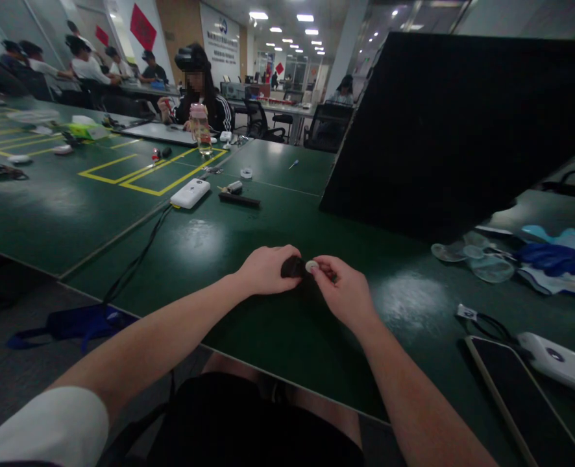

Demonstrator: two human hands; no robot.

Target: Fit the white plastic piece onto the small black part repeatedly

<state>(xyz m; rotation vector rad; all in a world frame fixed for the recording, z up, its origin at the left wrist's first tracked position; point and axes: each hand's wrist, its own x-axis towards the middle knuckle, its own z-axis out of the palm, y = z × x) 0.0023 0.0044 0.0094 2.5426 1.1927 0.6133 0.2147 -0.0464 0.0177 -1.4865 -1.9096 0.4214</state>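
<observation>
My left hand (267, 269) is closed around a small dark round object (292, 266) just above the green table, near its front edge. What kind of object it is does not show clearly. Facing it, my right hand (343, 288) pinches a small pale disc (311, 266) between thumb and fingertips. The disc is held close to the dark object's right end; whether the two touch I cannot make out. My left fingers hide most of the dark piece.
Ahead lie a black bar (239, 200), a small silver cylinder (233, 187), a white ring (246, 173) and a white power bank (191, 193). A large black panel (438, 130) leans at right. A phone (526, 402) lies front right. Across the table sits a person (197, 91) behind a bottle (200, 133).
</observation>
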